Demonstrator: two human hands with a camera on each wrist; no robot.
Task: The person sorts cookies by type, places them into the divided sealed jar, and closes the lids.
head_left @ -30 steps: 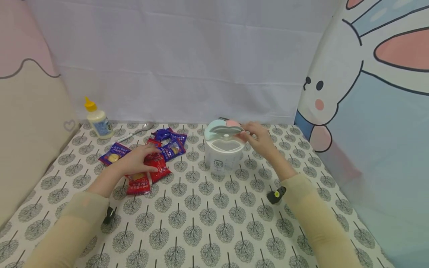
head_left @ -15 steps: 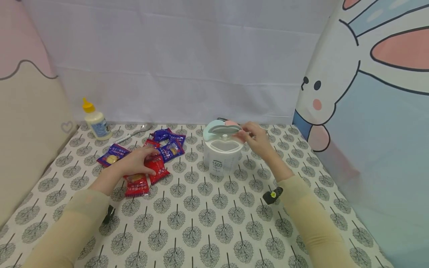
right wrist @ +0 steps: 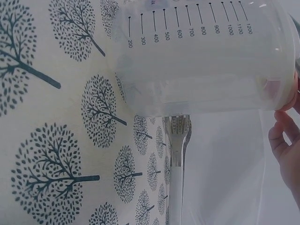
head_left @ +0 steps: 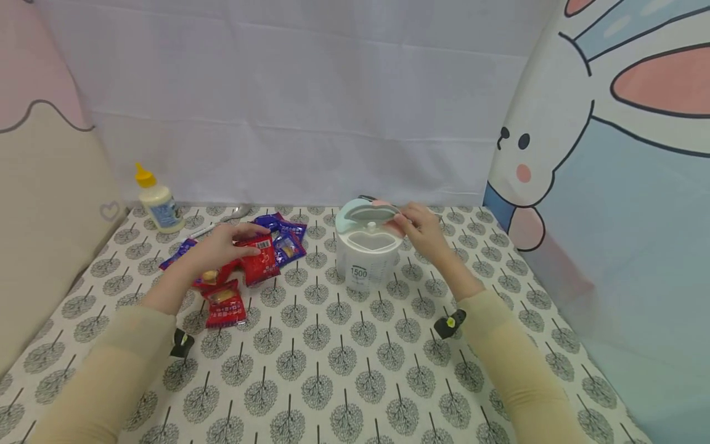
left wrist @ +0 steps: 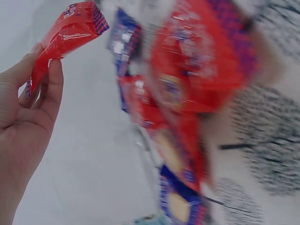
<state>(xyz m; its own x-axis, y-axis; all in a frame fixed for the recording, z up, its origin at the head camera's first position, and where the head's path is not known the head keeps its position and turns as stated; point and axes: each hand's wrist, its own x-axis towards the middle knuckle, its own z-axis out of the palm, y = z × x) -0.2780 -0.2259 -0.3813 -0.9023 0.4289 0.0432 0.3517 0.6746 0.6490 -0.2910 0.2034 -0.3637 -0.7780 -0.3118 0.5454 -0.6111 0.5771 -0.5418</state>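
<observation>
My left hand [head_left: 222, 250] pinches one end of a red wrapped snack packet [head_left: 259, 262], which hangs above the pile in the head view; the left wrist view shows the packet [left wrist: 70, 35] between thumb and fingers. Other red packets [head_left: 225, 305] and blue packets [head_left: 288, 246] lie around and beneath that hand. With its fingertips my right hand [head_left: 426, 233] holds the right edge of the lid [head_left: 349, 219] on a clear measuring canister [head_left: 360, 265]. The lid is pale blue and pink, with a raised flap. The canister stands upright on the table.
A glue bottle [head_left: 161, 206] with a yellow cap stands at the back left, near a spoon [head_left: 235, 213]. Behind the canister lies a metal utensil with a slotted end [right wrist: 178, 133] and a white handle. A tree-patterned cloth [head_left: 316, 388] covers the table.
My left hand has risen slightly from the pile, bringing a red packet up with it. Packets beneath it have shifted. The right hand keeps its hold at the lid.
</observation>
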